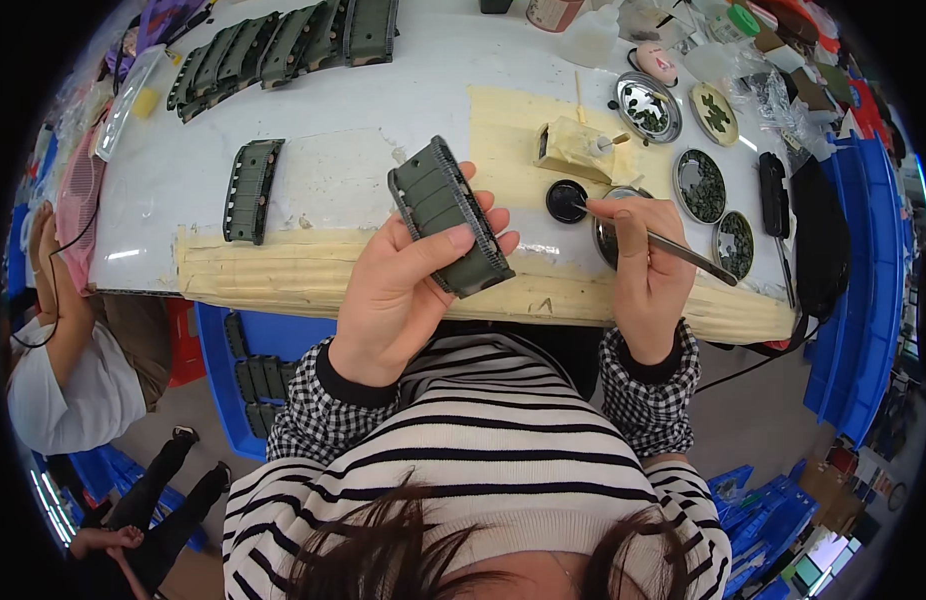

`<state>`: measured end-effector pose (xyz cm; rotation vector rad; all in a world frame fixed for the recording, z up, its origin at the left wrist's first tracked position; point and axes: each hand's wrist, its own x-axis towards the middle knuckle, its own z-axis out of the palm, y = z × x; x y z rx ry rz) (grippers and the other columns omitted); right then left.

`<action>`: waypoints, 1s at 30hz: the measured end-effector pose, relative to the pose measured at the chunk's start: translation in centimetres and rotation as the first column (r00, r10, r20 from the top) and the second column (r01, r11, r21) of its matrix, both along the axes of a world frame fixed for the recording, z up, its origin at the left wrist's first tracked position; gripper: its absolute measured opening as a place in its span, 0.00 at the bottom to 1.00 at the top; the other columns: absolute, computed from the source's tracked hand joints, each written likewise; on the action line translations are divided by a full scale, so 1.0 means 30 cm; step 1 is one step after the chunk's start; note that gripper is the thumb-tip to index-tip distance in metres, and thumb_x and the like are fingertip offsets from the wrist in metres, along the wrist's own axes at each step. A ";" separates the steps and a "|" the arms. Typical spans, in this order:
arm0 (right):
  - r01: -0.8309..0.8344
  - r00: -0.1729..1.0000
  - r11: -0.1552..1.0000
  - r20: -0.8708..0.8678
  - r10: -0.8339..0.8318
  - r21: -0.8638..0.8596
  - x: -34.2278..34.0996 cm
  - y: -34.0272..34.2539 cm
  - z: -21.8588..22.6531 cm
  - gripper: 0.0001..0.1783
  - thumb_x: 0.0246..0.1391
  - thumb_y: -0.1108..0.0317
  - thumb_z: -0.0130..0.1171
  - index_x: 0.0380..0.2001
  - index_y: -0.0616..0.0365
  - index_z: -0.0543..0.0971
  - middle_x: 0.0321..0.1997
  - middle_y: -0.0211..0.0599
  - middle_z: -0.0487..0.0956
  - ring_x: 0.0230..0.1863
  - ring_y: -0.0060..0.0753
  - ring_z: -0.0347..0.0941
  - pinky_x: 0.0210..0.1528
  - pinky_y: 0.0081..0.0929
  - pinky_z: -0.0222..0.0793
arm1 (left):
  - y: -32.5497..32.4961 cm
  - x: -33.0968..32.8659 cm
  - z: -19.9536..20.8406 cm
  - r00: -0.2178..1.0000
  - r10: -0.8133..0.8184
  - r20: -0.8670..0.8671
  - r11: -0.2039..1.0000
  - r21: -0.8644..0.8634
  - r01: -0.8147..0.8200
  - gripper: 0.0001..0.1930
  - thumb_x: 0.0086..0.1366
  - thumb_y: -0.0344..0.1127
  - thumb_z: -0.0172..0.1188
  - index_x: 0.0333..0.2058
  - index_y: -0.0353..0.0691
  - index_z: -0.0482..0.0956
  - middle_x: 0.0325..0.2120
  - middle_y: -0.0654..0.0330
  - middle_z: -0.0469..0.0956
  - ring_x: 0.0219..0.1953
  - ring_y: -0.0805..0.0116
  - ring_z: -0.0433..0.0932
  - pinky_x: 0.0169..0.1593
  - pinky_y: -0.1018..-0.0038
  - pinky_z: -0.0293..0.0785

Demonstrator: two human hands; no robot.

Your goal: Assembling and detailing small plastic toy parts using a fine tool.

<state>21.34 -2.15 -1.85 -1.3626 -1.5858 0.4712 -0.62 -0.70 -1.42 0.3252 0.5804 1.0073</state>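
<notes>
My left hand holds up a dark green plastic part with ridged, track-like black edges, its thumb laid across the near end. Between the fingers of my right hand is a pair of metal tweezers. Their tips point left, at the rim of a small round black dish; whether they touch it or grip anything I cannot make out. Partly hidden behind that hand is a round metal tin. A similar green part lies on the table to the left.
Several green parts stand in a row at the back left. Dishes of small dark green pieces line the right, near a tape-covered block. A blue bin with more parts sits below the table edge. Another person is at the left.
</notes>
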 end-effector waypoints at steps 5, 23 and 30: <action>0.005 0.989 1.000 0.146 -0.007 0.014 -0.008 0.019 -0.004 0.07 0.58 0.71 0.57 0.34 0.59 0.83 0.31 0.33 0.80 0.37 0.35 0.68 0.41 0.28 0.64 | -0.016 -0.006 0.016 0.999 0.023 0.046 1.000 -0.017 -0.022 0.23 0.64 0.23 0.53 0.58 0.35 0.63 0.46 0.53 0.75 0.53 0.62 0.75 0.61 0.60 0.71; -0.071 0.996 0.993 -0.052 0.076 0.092 -0.007 -0.015 0.046 0.11 0.62 0.69 0.51 0.34 0.62 0.82 0.33 0.36 0.80 0.36 0.33 0.68 0.42 0.27 0.64 | -0.002 -0.005 0.010 0.994 0.093 -0.048 0.995 -0.043 -0.095 0.19 0.69 0.32 0.51 0.56 0.33 0.65 0.49 0.47 0.74 0.52 0.61 0.76 0.49 0.72 0.80; -0.371 0.900 0.925 -0.213 0.380 0.085 -0.089 -0.066 0.120 0.11 0.61 0.71 0.52 0.39 0.64 0.81 0.42 0.46 0.79 0.44 0.38 0.76 0.48 0.29 0.70 | -0.001 0.016 0.023 0.996 0.070 -0.060 0.996 -0.050 -0.073 0.19 0.69 0.35 0.52 0.55 0.34 0.66 0.48 0.50 0.75 0.50 0.66 0.78 0.48 0.75 0.81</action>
